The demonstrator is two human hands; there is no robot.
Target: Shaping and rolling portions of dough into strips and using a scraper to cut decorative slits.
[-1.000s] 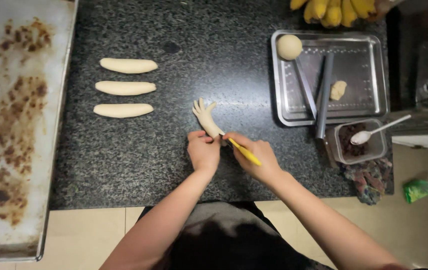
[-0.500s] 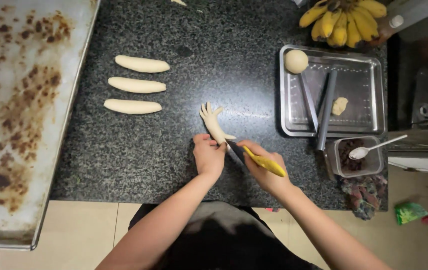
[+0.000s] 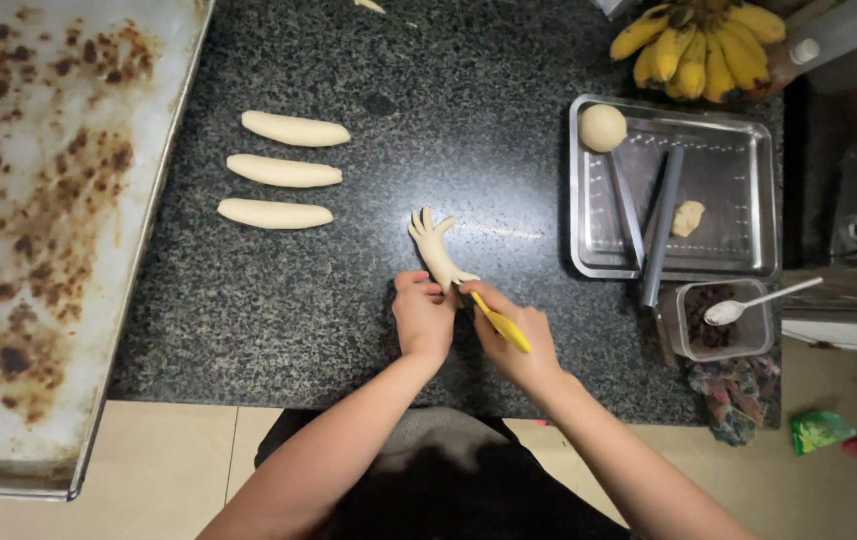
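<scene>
A pale piece of dough (image 3: 435, 248) cut into a hand-like shape with several fingers lies on the dark speckled counter (image 3: 368, 310). My left hand (image 3: 421, 318) pinches its near end. Beside it, my right hand (image 3: 511, 335) grips a yellow-handled knife (image 3: 499, 325), whose tip meets the dough's near end. Three rolled dough logs (image 3: 284, 171) lie in a row to the far left of the counter.
A large stained baking sheet (image 3: 38, 230) lies at the left. At the right, a steel tray (image 3: 738, 260) holds a dough ball (image 3: 602, 127), a small dough bit and metal tools. A tub of dark filling with a spoon (image 3: 723, 315) and bananas (image 3: 698, 45) are nearby.
The view has shifted slightly. My hands stay at the dough's near end, and the knife has moved in closer to the dough.
</scene>
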